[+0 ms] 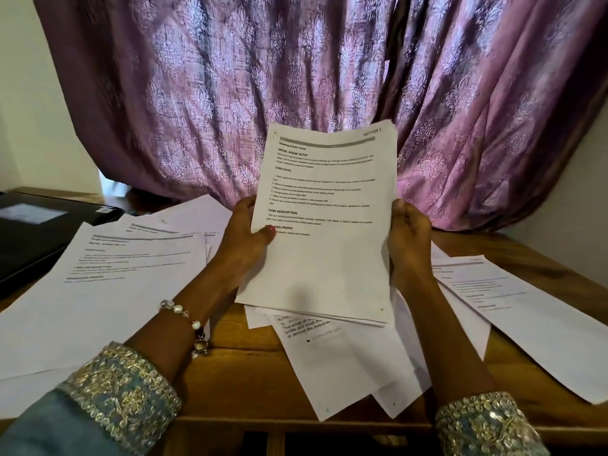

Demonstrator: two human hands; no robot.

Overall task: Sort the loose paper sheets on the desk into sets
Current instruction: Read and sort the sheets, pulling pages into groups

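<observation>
Head view: left hand and right hand are gripping opposite sides of a printed stack, holding it upright. Loose sheets are lying along the desk near its left and right edges

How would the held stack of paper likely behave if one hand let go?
The stack would probably flop, being thin and already bowed. Its sheets may fan apart, since the bottom edges look uneven. It seems light: the left hand and right hand hold only its edges.
</observation>
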